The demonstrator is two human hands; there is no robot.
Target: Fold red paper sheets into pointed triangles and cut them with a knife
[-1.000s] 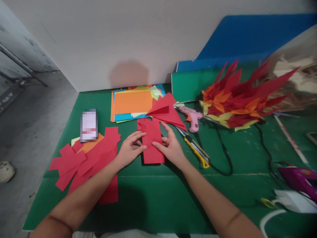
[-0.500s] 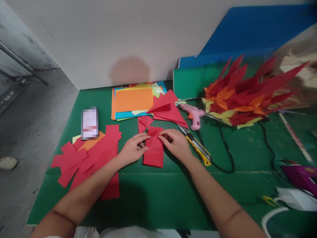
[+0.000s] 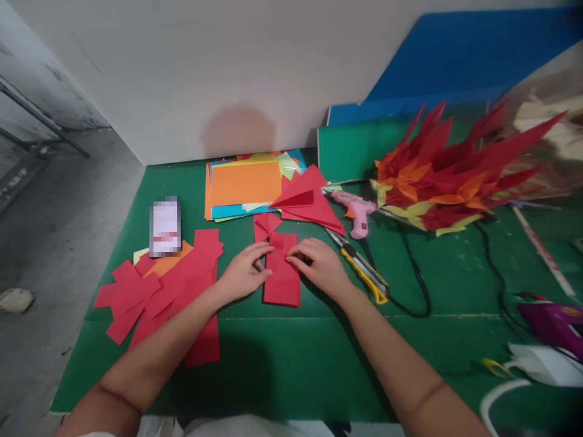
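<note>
A folded strip of red paper point(image 3: 282, 285) lies upright before me on the green table. My left hand point(image 3: 246, 270) rests at its left edge, thumb and forefinger apart, with the fingertips touching the paper. With thumb and forefinger pinched together, my right hand point(image 3: 319, 264) has hold of the paper near its upper middle; its other fingers are curled under. Just above the strip is a small folded red piece point(image 3: 265, 226). A yellow utility knife point(image 3: 364, 273) lies right of my right hand. Beyond the knife is a pink glue gun point(image 3: 359, 212).
Loose red paper strips point(image 3: 182, 282) and a phone point(image 3: 164, 226) lie to the left. Coloured sheets point(image 3: 246, 182) and folded red triangles point(image 3: 314, 203) are stacked at the back. A red-orange paper flame piece point(image 3: 455, 170), black cord point(image 3: 426, 297) and purple iron point(image 3: 553, 325) occupy the right.
My right hand has shifted slightly left, its pinched fingertips further in over the red paper. The strip's top now looks flatter. My left hand has barely moved.
</note>
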